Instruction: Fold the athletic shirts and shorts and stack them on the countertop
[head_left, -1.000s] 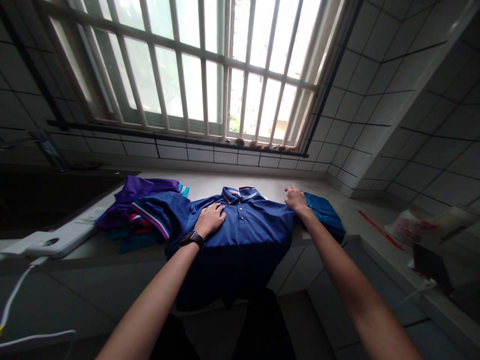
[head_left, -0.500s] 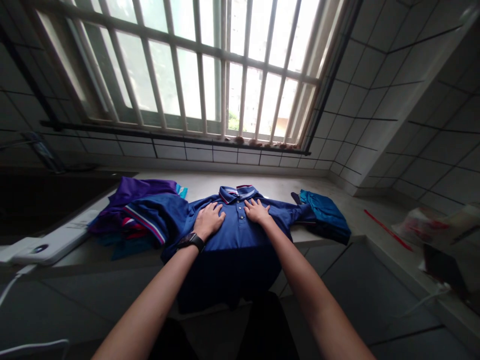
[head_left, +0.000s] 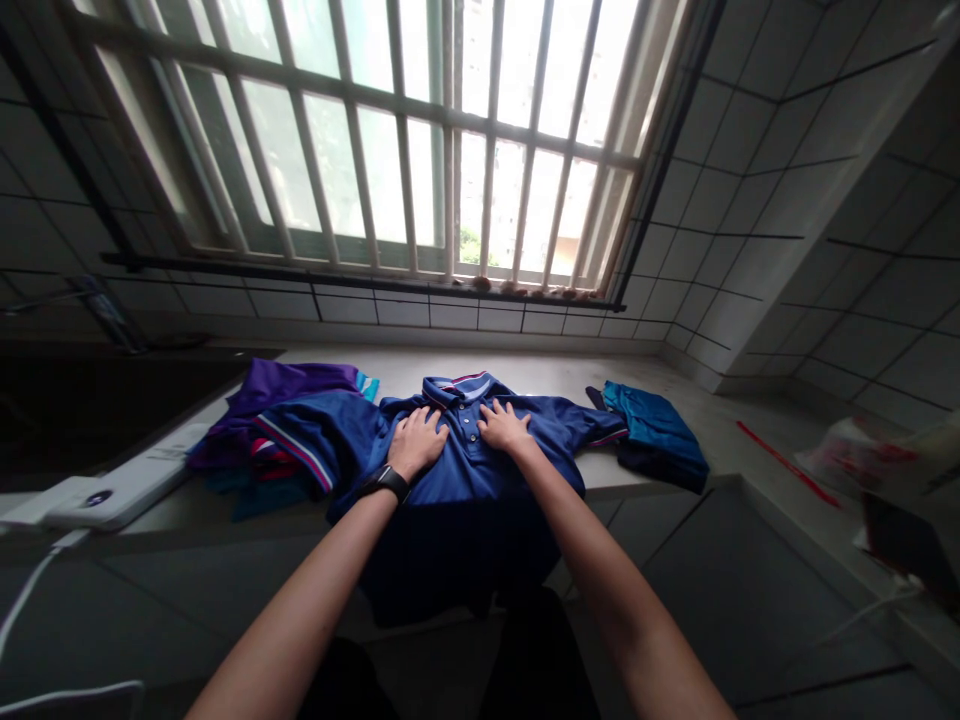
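One blue polo shirt [head_left: 480, 470] lay face up on the desk [head_left: 697, 430], its lower half hanging over the front edge. Two hands pressed flat on its chest, each grip released with fingers spread: the left hand [head_left: 417, 442] just left of the button placket, the right hand [head_left: 504, 429] just right of it, the collar beyond both. One heap of purple and blue clothes [head_left: 281, 420] touched the shirt's sleeve left of the left hand. One folded teal garment [head_left: 654, 432] sat near the right sleeve. Bare desk lay open beyond the collar, toward the window, and right of the teal garment.
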